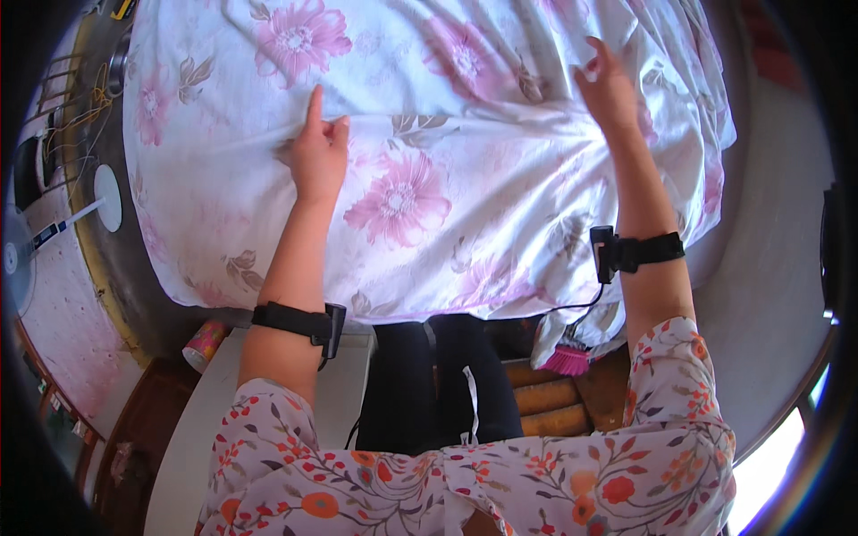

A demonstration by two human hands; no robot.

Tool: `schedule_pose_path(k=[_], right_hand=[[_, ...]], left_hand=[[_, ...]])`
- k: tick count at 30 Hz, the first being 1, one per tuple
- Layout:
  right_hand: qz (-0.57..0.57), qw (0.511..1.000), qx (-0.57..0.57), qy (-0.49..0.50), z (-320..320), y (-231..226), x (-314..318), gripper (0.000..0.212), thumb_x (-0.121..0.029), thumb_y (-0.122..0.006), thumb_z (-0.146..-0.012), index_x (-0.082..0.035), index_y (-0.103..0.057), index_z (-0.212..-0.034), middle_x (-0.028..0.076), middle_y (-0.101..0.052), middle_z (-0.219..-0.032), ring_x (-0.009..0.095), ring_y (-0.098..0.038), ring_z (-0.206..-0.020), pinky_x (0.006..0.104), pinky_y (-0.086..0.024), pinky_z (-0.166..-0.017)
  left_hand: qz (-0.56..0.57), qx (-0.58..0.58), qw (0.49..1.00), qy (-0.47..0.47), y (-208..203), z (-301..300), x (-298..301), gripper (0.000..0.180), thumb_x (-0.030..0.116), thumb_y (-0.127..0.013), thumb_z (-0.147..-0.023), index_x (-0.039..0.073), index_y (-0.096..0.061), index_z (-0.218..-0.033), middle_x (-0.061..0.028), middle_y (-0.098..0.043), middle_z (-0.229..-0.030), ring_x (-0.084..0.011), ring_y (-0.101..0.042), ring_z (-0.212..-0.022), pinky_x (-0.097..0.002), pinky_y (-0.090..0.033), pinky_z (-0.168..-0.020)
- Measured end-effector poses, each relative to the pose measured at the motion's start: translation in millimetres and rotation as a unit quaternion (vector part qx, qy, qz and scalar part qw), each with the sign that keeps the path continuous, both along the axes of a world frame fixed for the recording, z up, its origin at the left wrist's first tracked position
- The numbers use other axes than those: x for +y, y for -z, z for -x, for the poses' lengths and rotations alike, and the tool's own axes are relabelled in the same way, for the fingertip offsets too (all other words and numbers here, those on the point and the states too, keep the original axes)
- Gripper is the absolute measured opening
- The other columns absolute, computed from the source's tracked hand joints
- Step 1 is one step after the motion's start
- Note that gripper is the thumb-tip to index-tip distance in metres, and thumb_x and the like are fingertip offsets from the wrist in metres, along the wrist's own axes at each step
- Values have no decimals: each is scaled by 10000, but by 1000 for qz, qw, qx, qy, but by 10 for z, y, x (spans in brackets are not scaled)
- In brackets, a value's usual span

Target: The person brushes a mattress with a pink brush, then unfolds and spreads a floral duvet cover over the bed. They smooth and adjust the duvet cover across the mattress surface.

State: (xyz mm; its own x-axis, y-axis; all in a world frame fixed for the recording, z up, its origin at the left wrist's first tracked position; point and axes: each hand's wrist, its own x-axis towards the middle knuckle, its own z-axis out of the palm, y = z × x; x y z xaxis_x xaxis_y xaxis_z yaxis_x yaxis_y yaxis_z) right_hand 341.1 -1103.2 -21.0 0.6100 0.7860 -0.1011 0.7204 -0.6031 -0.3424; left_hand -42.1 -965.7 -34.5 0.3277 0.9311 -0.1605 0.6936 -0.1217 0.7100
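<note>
A white bed sheet point(384, 277) with large pink flowers and grey-brown leaves spreads out before me, its near edge hanging by my legs. Over its left middle is my left hand point(320, 156), index finger stretched out and thumb apart, with nothing visible in it. Farther right and a little farther off, my right hand point(612, 94) has its index finger and thumb apart, also with nothing visible between them. Whether either hand touches the cloth is hard to tell. Folds run across the sheet near my right hand.
A white standing fan point(108, 198) is at the left, near tangled cables point(85, 112). By my left elbow are a pink patterned cup-like container point(206, 344) and a white surface point(192, 447). A pink-bristled brush point(566, 361) lies below the sheet's near edge. A pale wall curves along the right.
</note>
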Motion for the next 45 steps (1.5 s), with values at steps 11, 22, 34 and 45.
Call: schedule_pose_path(k=[11,22,34,45], right_hand=[[-212,939,208,173,-221,-97,705,210,-196,-564,-893,-17,-572,-1003,162,-654,-713,190,-659,-611,330,-499,-578],[-152,986,-65,8,-691,453,1189,448,-387,-604,-853,-33,-530,-1117,231,-663,-896,427,-619,-848,454,-487,-796],[-18,996,4,-90,-257,375,1913,536,-365,-675,-813,-22,-481,-1175,185,-671,-836,363,-648,-765,441,-500,-702],[-244,965,77,54,-829,190,2129,402,-236,-592,-857,6,-539,-1174,224,-655,-1038,346,-627,-1000,379,-478,-871]], left_hand=[[-100,220,969,59,59,-578,619,187,245,-678,-797,126,-594,-913,-92,-658,-757,-330,-639,-732,-451,-489,-642],[-159,129,979,16,264,-720,1251,237,245,-637,-840,129,-569,-1034,-88,-663,-730,-321,-634,-669,-431,-476,-581],[-163,122,978,-37,263,-1046,1742,307,276,-622,-844,42,-566,-1034,-134,-666,-770,-318,-651,-723,-412,-490,-645],[-110,-59,991,-51,89,-1267,2250,107,114,-445,-958,14,-477,-943,-104,-674,-772,-182,-664,-611,-296,-507,-586]])
